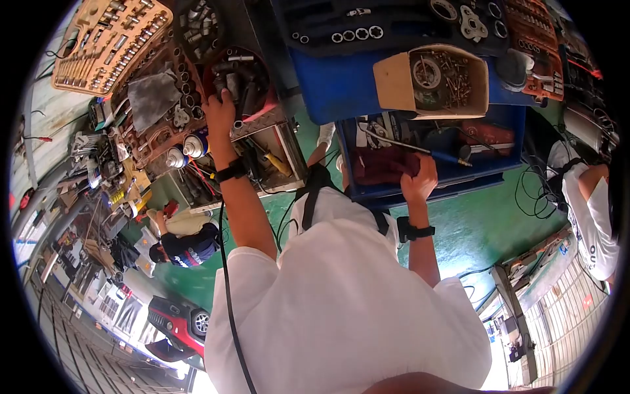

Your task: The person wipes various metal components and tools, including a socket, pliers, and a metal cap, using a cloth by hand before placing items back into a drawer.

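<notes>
My left hand (219,119) reaches forward at the left, its fingers apart, between a red bowl (270,105) of dark metal sockets (244,77) and an orange socket case (157,141). It appears to hold nothing. Two spray cans (194,146) stand just below it. My right hand (420,180) is at the front edge of an open blue drawer (515,141), fingers curled beside a dark red cloth (380,164). Whether they grip the cloth or the drawer edge cannot be made out. A rod with a blue handle (447,157) lies across the drawer, close to those fingers.
An open cardboard box (394,88) of screws sits on the blue cabinet top (328,92). Tool cases (111,49) line the back. A person (187,246) crouches at left; another person (590,217) is at right. A black cable (226,282) hangs across my left side.
</notes>
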### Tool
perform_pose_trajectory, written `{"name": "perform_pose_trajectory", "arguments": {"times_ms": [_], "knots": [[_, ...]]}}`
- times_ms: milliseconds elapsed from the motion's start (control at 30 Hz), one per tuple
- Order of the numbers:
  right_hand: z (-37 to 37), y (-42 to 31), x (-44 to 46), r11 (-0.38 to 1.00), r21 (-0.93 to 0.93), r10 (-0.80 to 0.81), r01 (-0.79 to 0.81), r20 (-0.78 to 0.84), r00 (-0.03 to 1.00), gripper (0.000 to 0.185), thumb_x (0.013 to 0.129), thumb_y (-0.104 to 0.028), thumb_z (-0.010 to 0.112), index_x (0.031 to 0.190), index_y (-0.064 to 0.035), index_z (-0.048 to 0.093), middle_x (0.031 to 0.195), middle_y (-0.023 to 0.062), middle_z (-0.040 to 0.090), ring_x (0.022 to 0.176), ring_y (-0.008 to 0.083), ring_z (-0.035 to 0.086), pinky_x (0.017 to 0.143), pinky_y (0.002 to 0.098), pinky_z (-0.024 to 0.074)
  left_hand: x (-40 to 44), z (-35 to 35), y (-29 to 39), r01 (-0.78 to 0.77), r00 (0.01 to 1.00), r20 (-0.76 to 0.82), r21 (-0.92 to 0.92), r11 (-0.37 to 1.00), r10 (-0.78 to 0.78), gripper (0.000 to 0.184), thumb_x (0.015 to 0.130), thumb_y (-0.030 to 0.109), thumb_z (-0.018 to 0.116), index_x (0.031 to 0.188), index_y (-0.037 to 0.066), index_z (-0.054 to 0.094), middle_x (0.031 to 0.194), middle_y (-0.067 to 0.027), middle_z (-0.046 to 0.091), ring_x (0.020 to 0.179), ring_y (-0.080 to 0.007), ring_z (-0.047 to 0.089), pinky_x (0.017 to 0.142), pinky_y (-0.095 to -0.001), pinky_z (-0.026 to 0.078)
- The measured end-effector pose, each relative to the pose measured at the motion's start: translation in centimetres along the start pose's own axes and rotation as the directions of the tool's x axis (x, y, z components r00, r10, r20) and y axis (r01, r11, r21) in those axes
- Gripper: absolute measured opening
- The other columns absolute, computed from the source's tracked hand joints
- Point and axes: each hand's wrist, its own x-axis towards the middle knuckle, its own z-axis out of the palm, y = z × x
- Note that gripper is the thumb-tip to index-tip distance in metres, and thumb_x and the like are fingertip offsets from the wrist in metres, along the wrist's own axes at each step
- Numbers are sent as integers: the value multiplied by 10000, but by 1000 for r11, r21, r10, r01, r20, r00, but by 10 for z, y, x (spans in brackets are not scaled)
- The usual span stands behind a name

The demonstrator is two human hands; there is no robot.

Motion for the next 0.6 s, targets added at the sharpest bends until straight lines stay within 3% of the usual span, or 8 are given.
{"name": "perform_pose_trajectory", "arguments": {"times_ms": [167, 233, 433, 533, 600], "knots": [[0, 1, 1, 1000, 3, -3, 3, -10, 1000, 265, 671, -106, 626, 929, -45, 623, 878, 139, 604, 824, 385, 586, 725, 459, 486, -13, -18, 28, -27, 999, -20, 4, 1000, 27, 707, 912, 547, 515, 1307, -40, 483, 1358, -354, 411, 1220, -496, 415, 1019, -522, 363], [1, 1, 1, 1000, 11, -21, 22, -22, 1000, 259, 676, -112, 632, 926, -43, 621, 873, 138, 602, 822, 384, 585, 719, 460, 484, -13, -21, 40, -112, 973, -204, 5, 994, 111, 739, 857, 578, 593, 1275, -26, 513, 1333, -320, 449, 1216, -465, 444, 1010, -520, 376], [1, 0, 1, 1000, 9, -6, 6, -20, 1000, 263, 672, -118, 636, 923, -42, 620, 870, 138, 603, 821, 385, 585, 717, 460, 485, 25, -7, 50, -220, 953, -187, 109, 969, 238, 857, 728, 655, 697, 1246, -6, 525, 1211, -283, 549, 1142, -437, 532, 956, -513, 428], [0, -1, 3, 1000, 16, 2, -2, -25, 1000, 262, 676, -124, 639, 925, -46, 621, 871, 136, 603, 820, 386, 584, 714, 459, 485, 26, 2, 56, -167, 934, -273, 233, 958, 229, 834, 714, 667, 702, 1194, 1, 554, 1182, -260, 588, 1111, -421, 567, 931, -495, 449], [1, 0, 3, 1000, 11, 2, -2, -31, 1000, 258, 681, -126, 640, 926, -48, 622, 872, 135, 603, 823, 384, 585, 715, 457, 485, 28, -1, 60, -132, 953, -244, 202, 971, 180, 832, 703, 668, 710, 1182, 5, 558, 1178, -243, 599, 1107, -404, 576, 926, -482, 457]]}}
